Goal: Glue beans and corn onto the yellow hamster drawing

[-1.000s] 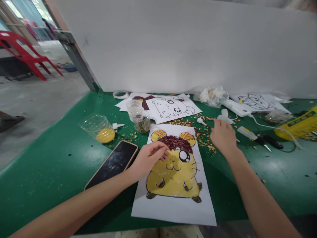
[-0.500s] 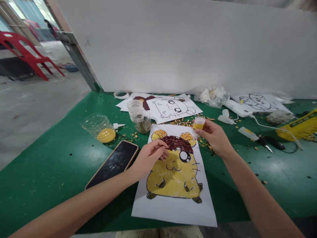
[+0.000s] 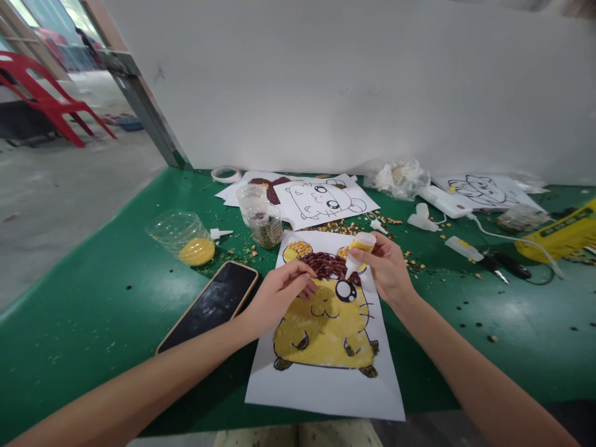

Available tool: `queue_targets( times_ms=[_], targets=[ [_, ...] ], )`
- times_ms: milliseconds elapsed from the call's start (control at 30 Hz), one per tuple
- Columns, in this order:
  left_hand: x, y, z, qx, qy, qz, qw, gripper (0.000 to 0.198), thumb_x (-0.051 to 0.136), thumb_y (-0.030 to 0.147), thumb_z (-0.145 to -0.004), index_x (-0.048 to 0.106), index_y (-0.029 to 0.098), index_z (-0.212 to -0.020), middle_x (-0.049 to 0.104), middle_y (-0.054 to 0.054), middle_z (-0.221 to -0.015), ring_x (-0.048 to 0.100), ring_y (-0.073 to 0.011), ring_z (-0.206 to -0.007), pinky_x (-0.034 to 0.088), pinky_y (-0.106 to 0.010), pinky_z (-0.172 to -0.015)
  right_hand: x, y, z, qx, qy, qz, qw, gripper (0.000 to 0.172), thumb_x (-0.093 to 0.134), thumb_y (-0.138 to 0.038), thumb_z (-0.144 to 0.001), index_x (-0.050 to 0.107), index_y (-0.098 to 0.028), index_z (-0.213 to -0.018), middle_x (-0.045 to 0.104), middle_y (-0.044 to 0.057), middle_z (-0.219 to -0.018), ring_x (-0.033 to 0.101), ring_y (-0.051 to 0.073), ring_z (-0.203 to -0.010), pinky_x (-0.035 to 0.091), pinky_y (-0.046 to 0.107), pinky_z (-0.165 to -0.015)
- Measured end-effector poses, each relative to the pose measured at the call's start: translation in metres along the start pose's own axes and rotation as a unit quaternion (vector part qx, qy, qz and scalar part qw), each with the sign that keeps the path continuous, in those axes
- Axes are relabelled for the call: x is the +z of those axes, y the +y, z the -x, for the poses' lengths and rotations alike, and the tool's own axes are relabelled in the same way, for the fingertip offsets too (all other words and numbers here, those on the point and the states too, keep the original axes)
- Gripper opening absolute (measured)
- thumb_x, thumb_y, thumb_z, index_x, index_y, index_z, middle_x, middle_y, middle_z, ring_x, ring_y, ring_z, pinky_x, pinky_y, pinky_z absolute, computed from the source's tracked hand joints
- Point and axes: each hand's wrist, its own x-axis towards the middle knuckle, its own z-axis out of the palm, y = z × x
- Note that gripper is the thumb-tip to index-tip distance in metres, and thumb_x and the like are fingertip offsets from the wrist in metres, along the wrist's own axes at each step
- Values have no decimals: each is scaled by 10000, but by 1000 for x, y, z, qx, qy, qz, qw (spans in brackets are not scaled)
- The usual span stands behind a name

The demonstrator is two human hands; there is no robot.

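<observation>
A hamster picture (image 3: 321,335) lies on white paper in front of me, its body covered in yellow grains. Dark red beans (image 3: 328,266) fill the top of its head, and corn kernels sit in the ears. My right hand (image 3: 388,267) grips a small glue bottle (image 3: 362,243) with a yellow label, tilted so that its white nozzle points down at the edge of the beans, just above the eye. My left hand (image 3: 286,288) rests over the left side of the hamster's face, fingers loosely bent and apart, with nothing visible in them. It covers the hamster's other eye.
Left of the paper lie a phone (image 3: 209,307) and a clear plastic container (image 3: 179,239) of yellow grains. Behind stand a clear cup (image 3: 265,226) and another hamster drawing (image 3: 326,202). Scattered seeds, a glue gun (image 3: 423,217), a glue bottle (image 3: 463,248) and a yellow bag (image 3: 563,233) are to the right.
My right hand has moved left and toward me, turning the glue bottle nozzle-down over the beans. A white cap now shows on the table behind it. My left hand has barely moved.
</observation>
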Motion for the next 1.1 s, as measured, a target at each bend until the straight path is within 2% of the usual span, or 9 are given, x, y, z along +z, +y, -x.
queue_targets(
  times_ms=[133,233,400,533,600,700,800,933,1100],
  targets=[
    [-1,2,1,9,-7,4,1000,149,417,247,-859,532,169,-808,626,-18,-771,614,-138,-717,495,-269,-673,-2,0,-5,0,51,-24,998,209,762,-266,-623,585,-193,-709,576,-55,-619,526,70,-524,445,201,-514],
    [-2,4,3,16,-2,4,1000,204,372,221,-863,507,166,-719,615,-12,-741,603,-136,-691,490,-266,-649,-4,-2,-9,12,54,-47,997,208,669,-384,-716,575,-198,-726,590,-26,-655,573,110,-601,486,248,-591],
    [0,7,4,10,10,-22,1000,314,352,296,-889,517,153,-663,605,-26,-683,570,-128,-619,467,-246,-589,-7,-7,-11,59,12,-87,994,152,584,-369,-775,551,-228,-821,559,-24,-683,558,125,-609,498,298,-640],
    [1,8,4,0,14,-30,999,352,365,352,-891,520,151,-648,602,-31,-671,561,-126,-607,464,-241,-579,-6,-6,-7,49,-41,-27,998,244,471,-413,-837,565,-226,-963,593,29,-822,584,161,-721,497,339,-685],
    [0,7,3,4,15,-27,1000,336,370,356,-893,511,153,-666,606,-29,-687,565,-123,-617,463,-239,-587,-4,-5,-5,20,-56,21,998,274,532,-392,-813,560,-238,-1037,612,45,-939,590,184,-855,490,345,-736],
    [0,5,2,5,16,-12,1000,245,391,346,-890,497,164,-764,614,-21,-729,576,-123,-647,455,-235,-593,-2,-4,-2,-3,-76,50,996,427,668,-331,-724,524,-275,-1122,634,38,-1009,575,197,-967,480,340,-774],
    [-1,3,1,7,16,-14,1000,168,427,333,-881,487,178,-867,609,-13,-746,581,-126,-682,446,-231,-599,0,-5,1,-5,-93,61,994,392,716,-315,-674,577,-263,-1037,645,35,-1010,589,184,-917,480,337,-769],
    [-1,3,1,8,17,-29,999,169,419,328,-885,494,177,-878,602,-15,-756,583,-131,-707,447,-240,-621,3,-6,3,-53,-67,142,986,341,772,-283,-595,643,-229,-906,648,18,-932,581,172,-860,470,328,-784],
    [-1,2,1,21,26,-33,999,201,368,318,-901,496,175,-840,606,-15,-744,587,-130,-687,457,-248,-615,7,-8,8,-42,-54,125,990,258,742,-287,-627,644,-209,-852,643,10,-823,579,148,-737,479,291,-670]
  ],
)
